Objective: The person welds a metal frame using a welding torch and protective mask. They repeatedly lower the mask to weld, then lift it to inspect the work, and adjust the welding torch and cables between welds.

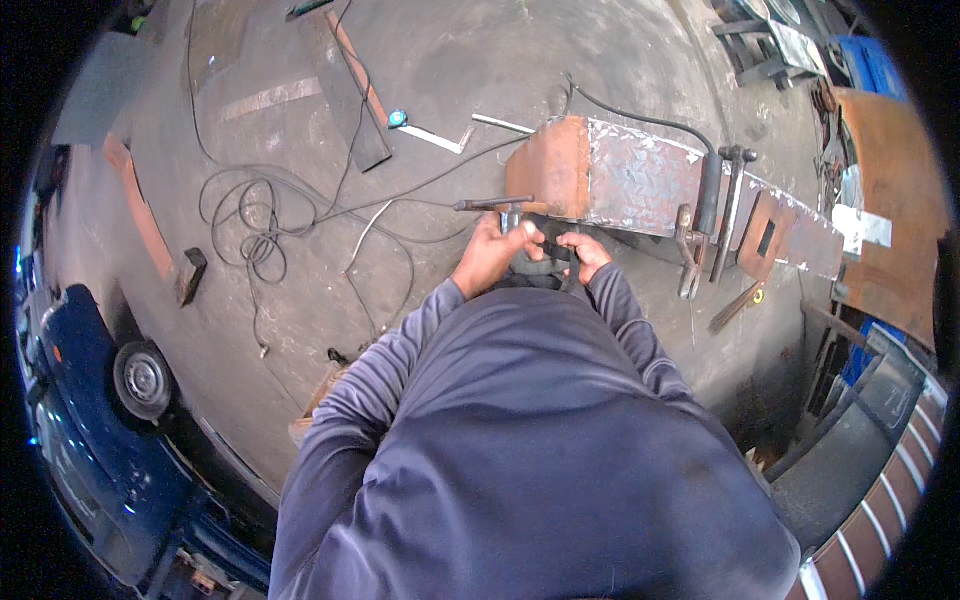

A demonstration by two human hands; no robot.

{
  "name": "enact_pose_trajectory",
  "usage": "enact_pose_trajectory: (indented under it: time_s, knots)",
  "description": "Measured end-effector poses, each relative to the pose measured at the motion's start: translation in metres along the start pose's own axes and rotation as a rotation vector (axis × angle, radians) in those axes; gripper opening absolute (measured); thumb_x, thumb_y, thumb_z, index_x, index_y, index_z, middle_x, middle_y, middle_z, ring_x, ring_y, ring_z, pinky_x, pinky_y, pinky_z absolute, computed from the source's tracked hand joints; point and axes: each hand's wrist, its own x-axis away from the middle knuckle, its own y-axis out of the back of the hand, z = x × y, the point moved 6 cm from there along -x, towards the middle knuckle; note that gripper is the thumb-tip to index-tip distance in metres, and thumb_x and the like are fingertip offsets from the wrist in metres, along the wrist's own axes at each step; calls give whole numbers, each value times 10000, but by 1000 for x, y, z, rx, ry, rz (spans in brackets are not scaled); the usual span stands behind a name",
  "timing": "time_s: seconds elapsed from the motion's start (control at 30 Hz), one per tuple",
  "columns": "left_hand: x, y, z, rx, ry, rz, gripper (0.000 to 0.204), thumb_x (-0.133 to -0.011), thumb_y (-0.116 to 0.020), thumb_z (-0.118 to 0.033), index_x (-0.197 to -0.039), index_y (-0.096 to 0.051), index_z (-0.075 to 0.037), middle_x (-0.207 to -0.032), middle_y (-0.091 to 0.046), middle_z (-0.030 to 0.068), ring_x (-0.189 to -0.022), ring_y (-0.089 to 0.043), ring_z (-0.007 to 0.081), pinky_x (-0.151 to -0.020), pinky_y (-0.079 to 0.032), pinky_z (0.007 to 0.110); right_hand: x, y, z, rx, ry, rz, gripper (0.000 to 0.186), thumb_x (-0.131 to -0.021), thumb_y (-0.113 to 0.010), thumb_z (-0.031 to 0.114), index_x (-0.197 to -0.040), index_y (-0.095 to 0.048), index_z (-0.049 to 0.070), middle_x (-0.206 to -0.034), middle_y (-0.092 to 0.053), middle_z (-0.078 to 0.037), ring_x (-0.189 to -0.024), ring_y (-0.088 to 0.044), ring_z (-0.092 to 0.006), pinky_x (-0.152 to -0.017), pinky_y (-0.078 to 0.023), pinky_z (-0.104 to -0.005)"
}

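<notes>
Just in front of my body, both hands work at a dark screw clamp point(540, 267) at the near left end of a long steel box piece point(645, 175). My left hand point(492, 252) is closed on the clamp by its screw, below a sliding bar handle point(480, 204). My right hand point(588, 254) is closed, its fingers curled against the dark clamp from the right. My body and fingers hide part of the clamp. A rust-brown plate point(560, 170) forms that end of the box piece.
On the box piece lie a hammer point(733, 205), a black electrode holder point(709, 195) with its cable, and another clamp point(687, 250). A wire brush point(735, 308) is nearby. Looped cable point(265, 235), a tape measure point(398, 118) and a metal square point(435, 138) lie left. A blue car point(85, 370) stands far left.
</notes>
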Motion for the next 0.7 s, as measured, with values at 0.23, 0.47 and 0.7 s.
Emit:
enact_pose_trajectory:
  time_s: [0.23,0.47,0.7]
  knots:
    - [-8,-7,2,96,-1,-57,328,-955,-508,-111,-1265,-442,-28,-732,-571,84,-593,-569,167,-584,-492,316,93,-11,48,597,160,-258,343,-838,-673,209,-1098,-626,-10,-1038,-660,-93,-860,-631,-195,-776,-511,-347]
    - [-9,-4,3,148,-28,-42,333,-941,-487,-77,-1268,-441,-29,-740,-568,77,-591,-557,147,-529,-473,283,240,-179,217,1140,546,304,417,-836,-655,84,-1240,-574,21,-1088,-636,-79,-993,-578,-150,-907,-470,-305]
    - [-5,0,6,188,-12,-110,287,-935,-488,-109,-1201,-483,-3,-700,-540,55,-551,-528,131,-494,-454,274,158,-318,219,1533,485,804,357,-888,-594,151,-1233,-591,56,-1159,-632,-77,-1096,-566,-173,-982,-432,-321]
